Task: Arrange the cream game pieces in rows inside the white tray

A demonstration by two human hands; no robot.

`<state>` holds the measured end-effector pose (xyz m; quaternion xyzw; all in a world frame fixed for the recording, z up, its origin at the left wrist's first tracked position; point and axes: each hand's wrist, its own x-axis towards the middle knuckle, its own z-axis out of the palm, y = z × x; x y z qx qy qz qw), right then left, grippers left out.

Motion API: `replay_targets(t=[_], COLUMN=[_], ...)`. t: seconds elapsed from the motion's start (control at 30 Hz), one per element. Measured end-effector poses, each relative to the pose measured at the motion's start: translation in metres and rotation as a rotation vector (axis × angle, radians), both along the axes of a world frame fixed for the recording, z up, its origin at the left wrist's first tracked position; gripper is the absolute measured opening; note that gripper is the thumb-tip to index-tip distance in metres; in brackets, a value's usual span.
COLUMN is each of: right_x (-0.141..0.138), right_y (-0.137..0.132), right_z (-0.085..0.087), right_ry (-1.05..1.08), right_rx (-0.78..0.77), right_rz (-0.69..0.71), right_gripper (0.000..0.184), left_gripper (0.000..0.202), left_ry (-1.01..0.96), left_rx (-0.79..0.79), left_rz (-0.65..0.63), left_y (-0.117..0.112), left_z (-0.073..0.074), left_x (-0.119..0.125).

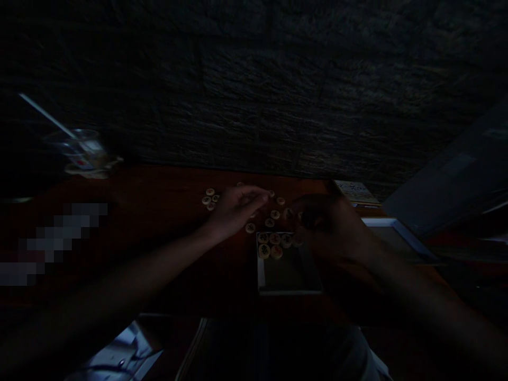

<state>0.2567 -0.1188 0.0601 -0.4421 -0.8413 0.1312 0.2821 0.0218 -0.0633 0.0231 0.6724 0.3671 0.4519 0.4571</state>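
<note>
Over a dark reddish wooden tabletop (166, 190), the left hand (237, 207) reaches forward with its fingers loosely curled and drawn together, their tips among round cream-coloured xiangqi discs (274, 214) marked with red and black characters; the dimness hides whether they pinch one. The right hand (331, 227), deep in shadow, hangs with fingers bunched just above a shallow white-rimmed square tray (261, 270), and what it holds cannot be told. Several discs sit in the tray's far end, others lie scattered on the wood beyond it, and a small cluster lies left of the left hand. A clear drinking glass (81, 151) with a pale straw (45, 115) stands at far left before a rough dark stone wall (254, 90).
</note>
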Motion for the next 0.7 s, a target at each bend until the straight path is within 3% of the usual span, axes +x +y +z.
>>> replay_targets(t=[0.13, 0.27, 0.43, 0.7], right_x=[0.014, 0.011, 0.002, 0.005], right_y=[-0.030, -0.053, -0.056, -0.054], right_z=[-0.003, -0.011, -0.023, -0.036], right_ry=[-0.057, -0.157, -0.252, -0.272], right_rx=[-0.111, -0.184, -0.131, -0.051], right_rz=[-0.056, -0.050, -0.024, 0.075], right_gripper=[0.029, 0.030, 0.027, 0.041], left_gripper=[0.028, 0.025, 0.022, 0.024], left_ry=[0.017, 0.145, 0.265, 0.290], left_rx=[0.020, 0.102, 0.208, 0.238], left_rz=[-0.006, -0.069, -0.130, -0.133], left_y=[0.007, 0.000, -0.008, -0.005], left_z=[-0.006, -0.010, -0.009, -0.011], left_x=[-0.002, 0.002, 0.005, 0.001])
